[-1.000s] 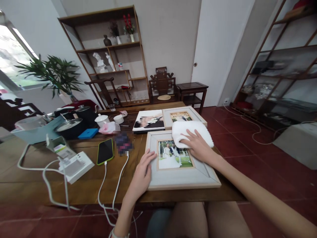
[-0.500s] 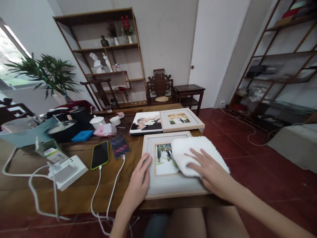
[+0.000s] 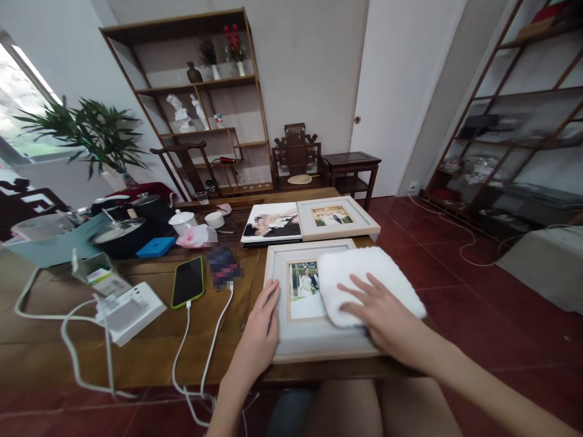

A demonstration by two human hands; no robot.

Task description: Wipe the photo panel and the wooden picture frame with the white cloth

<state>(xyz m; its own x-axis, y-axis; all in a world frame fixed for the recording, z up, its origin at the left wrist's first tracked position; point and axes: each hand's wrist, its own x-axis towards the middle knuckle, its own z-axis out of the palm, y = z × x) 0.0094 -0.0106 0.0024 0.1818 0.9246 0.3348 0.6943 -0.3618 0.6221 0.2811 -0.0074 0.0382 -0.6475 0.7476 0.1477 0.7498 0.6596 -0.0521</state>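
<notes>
A white picture frame [image 3: 280, 267] with a wedding photo lies flat on the wooden table [image 3: 150, 340] in front of me. My right hand [image 3: 380, 312] lies flat, fingers spread, on a white folded cloth [image 3: 368, 273] that covers the right part of the frame and photo. My left hand [image 3: 259, 331] rests flat on the frame's left edge, fingers stretched out and pressing it down.
Behind lie a second framed photo [image 3: 337, 216] and a photo print [image 3: 272, 223]. To the left are a phone [image 3: 188, 281] on a white cable, a white power strip [image 3: 132, 309], a blue box [image 3: 156, 246], pots, cups and a plant. Shelves line the back and right walls.
My right hand has slid the cloth from the frame's top right corner down over the right side of the photo. My left hand stays on the frame's left edge.
</notes>
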